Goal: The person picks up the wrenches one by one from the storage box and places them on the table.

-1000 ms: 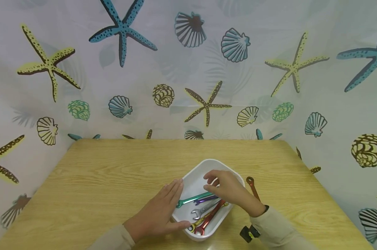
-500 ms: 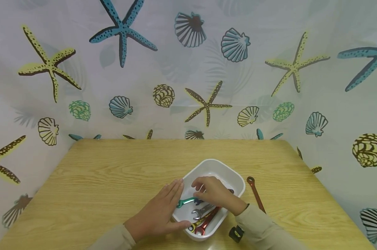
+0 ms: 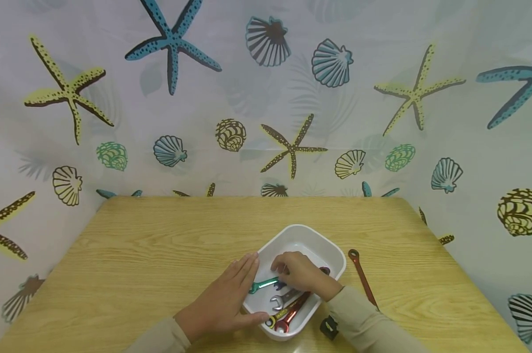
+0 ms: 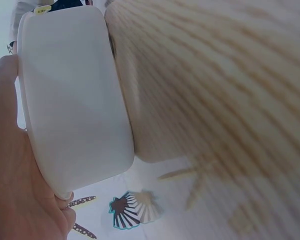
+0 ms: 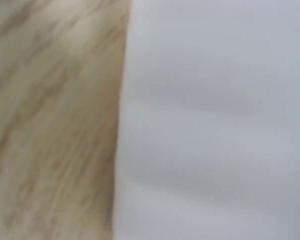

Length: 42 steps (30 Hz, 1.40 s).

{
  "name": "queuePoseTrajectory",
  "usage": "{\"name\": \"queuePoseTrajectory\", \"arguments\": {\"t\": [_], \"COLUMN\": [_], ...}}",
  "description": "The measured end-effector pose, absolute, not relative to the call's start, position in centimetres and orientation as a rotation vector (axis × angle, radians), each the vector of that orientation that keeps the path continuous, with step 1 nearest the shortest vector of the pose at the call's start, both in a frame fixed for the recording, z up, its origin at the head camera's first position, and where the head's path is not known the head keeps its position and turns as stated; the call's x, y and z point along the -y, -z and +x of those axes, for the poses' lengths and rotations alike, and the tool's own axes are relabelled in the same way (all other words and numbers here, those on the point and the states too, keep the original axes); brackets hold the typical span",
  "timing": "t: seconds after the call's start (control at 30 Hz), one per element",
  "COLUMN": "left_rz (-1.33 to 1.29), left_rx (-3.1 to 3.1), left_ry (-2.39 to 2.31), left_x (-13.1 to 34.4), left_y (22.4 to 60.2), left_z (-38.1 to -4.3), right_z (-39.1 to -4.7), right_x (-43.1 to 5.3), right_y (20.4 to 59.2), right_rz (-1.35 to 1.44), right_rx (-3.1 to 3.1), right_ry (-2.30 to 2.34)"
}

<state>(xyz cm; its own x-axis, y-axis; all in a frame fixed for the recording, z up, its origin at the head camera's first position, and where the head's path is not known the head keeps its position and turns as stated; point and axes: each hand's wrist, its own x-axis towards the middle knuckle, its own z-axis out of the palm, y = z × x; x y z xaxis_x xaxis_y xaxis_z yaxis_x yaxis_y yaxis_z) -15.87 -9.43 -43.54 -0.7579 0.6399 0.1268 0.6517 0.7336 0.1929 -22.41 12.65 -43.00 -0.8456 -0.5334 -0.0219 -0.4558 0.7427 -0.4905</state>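
Observation:
A white plastic bin point(image 3: 292, 235) sits on the table, angled, with several coloured wrenches inside. My left hand point(image 3: 230, 296) lies along its left side, fingers straight against the rim and thumb over the near corner; the left wrist view shows this palm beside the bin's wall point(image 4: 75, 100). Reaching over the right rim, my right hand point(image 3: 303, 274) has its fingers curled down and pinches the green wrench point(image 3: 263, 284) near its middle, covering the rest of it. A silver wrench point(image 3: 278, 300), a yellow wrench point(image 3: 272, 321) and a red wrench point(image 3: 285, 323) lie nearer me.
Right of the bin, another red wrench point(image 3: 363, 278) lies on the wooden table point(image 3: 168, 235), its lower end close to my right sleeve. A black wrist device point(image 3: 329, 327) hangs under that sleeve. Printed shell-and-starfish cloth point(image 3: 248, 98) encloses the table's back and sides.
My right hand has moved left and down into the bin, its fingers coming onto the green wrench. My left hand and the bin have stayed in place.

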Motion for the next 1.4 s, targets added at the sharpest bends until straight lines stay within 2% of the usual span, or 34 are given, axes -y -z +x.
{"name": "queuePoseTrajectory", "arguments": {"t": [0.57, 1.4], "left_rz": [-1.091, -1.068], "left_rx": [2.850, 2.902], "left_ry": [0.340, 0.369], "left_x": [9.40, 9.40], "left_y": [43.67, 43.71], "left_z": [-15.87, -15.89], "right_z": [-23.00, -23.10], "right_x": [-12.58, -13.14], "right_y": [43.26, 42.90], "right_rz": [-0.897, -0.999], "right_rx": [-2.722, -2.624], "right_ry": [0.547, 0.655]}}
